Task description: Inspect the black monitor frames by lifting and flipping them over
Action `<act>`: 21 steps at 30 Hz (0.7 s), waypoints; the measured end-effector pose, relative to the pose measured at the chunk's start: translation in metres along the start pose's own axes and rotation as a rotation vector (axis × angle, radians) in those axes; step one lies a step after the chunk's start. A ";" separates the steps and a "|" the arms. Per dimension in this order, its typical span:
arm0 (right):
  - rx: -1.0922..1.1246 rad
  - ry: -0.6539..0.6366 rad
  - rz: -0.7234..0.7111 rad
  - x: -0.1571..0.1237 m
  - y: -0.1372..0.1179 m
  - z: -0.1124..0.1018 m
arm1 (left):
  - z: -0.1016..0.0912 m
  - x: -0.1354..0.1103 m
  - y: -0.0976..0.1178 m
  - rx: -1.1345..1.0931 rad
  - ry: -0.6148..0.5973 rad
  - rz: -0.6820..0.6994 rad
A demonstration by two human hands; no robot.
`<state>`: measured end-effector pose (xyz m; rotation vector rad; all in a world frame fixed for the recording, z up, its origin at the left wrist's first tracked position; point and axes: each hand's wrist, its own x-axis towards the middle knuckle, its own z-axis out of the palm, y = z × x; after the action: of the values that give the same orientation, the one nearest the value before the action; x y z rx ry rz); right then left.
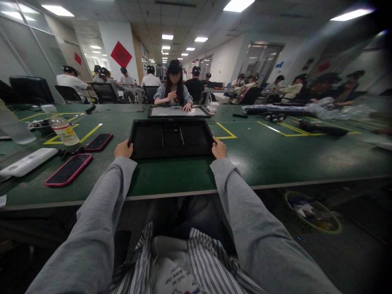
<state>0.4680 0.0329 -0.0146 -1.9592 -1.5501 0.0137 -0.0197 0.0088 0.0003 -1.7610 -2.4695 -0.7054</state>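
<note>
A black rectangular monitor back cover (147, 139), its hollow inner side facing me, is over the green table straight ahead. On its left edge, my left hand (123, 149) is closed with the fingers wrapped around the rim. My right hand (219, 148) grips the opposite edge the same way. Inside the cover are two thin light strips and a small yellow mark near the upper middle. Whether its lower edge rests fully on the table I cannot tell.
Left on the table (171, 179) are two phones (69, 170), a white device (29, 161) and a drink bottle (65, 128). Across from me, a person handles a framed panel (177, 111). Plastic-wrapped parts (275, 108) lie far right. A basket (312, 212) stands below, right.
</note>
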 end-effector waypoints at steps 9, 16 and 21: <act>0.074 -0.015 0.021 0.001 0.003 0.004 | 0.001 -0.001 0.001 -0.026 -0.029 0.013; 0.123 -0.002 -0.007 0.003 0.005 0.005 | 0.002 0.003 0.001 -0.034 -0.031 0.002; 0.178 0.019 -0.034 0.005 0.009 0.009 | 0.007 0.005 -0.002 -0.078 -0.020 -0.010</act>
<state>0.4739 0.0402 -0.0239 -1.7895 -1.5163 0.1148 -0.0218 0.0149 -0.0051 -1.7911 -2.4982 -0.7997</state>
